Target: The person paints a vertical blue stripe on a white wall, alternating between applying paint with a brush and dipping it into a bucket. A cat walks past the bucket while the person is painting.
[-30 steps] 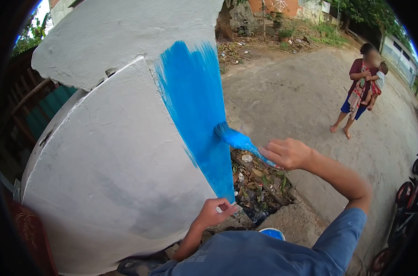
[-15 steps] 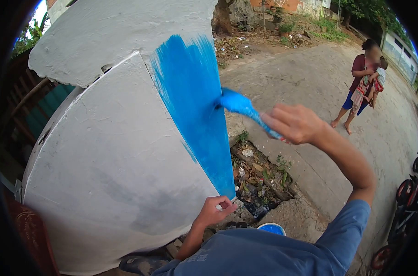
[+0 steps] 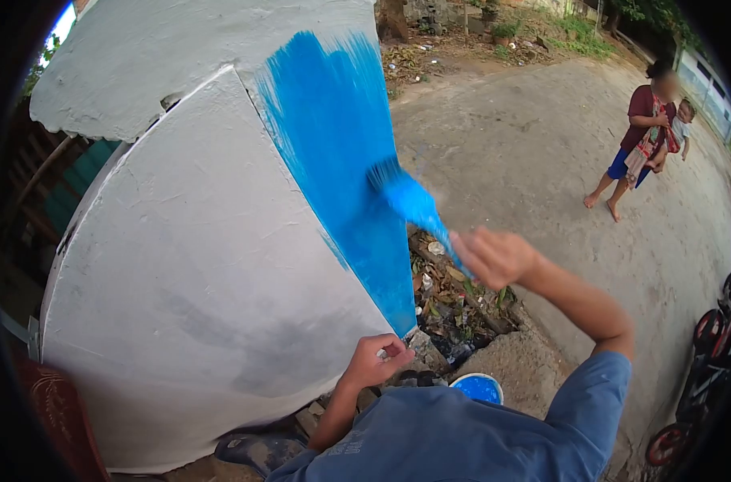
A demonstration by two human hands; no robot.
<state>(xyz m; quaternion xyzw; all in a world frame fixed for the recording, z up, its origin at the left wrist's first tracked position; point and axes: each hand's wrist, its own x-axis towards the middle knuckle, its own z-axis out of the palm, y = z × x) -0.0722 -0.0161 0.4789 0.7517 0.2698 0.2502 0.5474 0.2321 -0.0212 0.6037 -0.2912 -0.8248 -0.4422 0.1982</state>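
Observation:
My right hand (image 3: 498, 259) grips the handle of a blue-coated paintbrush (image 3: 413, 201). The bristles press against the blue-painted strip (image 3: 329, 132) near its right edge, and the handle slants down toward me. Bare white-grey wall (image 3: 180, 233) borders the strip on the left, with ragged brush marks along its upper end. Low by the strip's bottom tip, my left hand (image 3: 372, 361) has its fingers curled in toward the thumb; whether it holds anything small is hidden. Below the strip to the right stands a round white bucket (image 3: 501, 394) with blue paint inside.
Leaves and litter (image 3: 442, 297) fill a gap beside the wall's foot, edged by broken concrete (image 3: 526, 361). On the paved ground (image 3: 502, 153) a person (image 3: 642, 120) stands carrying a child. Parked motorbikes (image 3: 695, 377) line the right edge.
The brush has moved left from the strip's edge onto its face, with my right hand lower. My left hand stays curled in place. The person with the child has turned slightly.

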